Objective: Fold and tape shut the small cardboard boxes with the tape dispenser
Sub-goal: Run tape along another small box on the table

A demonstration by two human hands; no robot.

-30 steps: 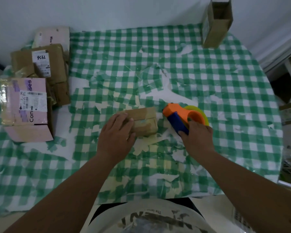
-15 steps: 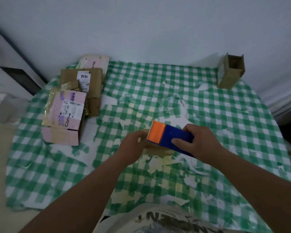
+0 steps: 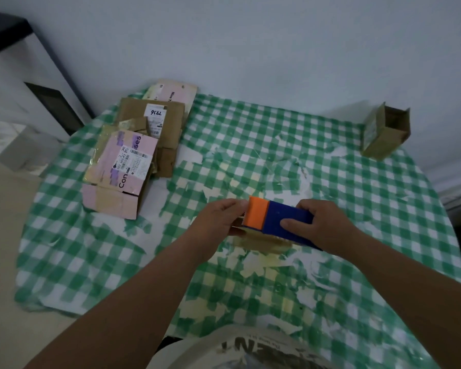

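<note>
Right hand (image 3: 328,225) wrapped round orange-blue tape dispenser (image 3: 277,222), left hand (image 3: 218,222) gripping small cardboard box (image 3: 261,242) underneath, flattened boxes (image 3: 133,155) stacked far left on counter (image 3: 357,182)

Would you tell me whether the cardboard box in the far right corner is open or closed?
Open. The far cardboard box shows a dark hollow inside at its top end, its flaps unfolded.

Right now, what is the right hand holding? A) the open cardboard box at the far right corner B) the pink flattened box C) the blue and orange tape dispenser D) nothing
C: the right hand grips the blue body of the tape dispenser, thumb across its side, above the small cardboard box, while the open box stands untouched at the far corner.
</note>
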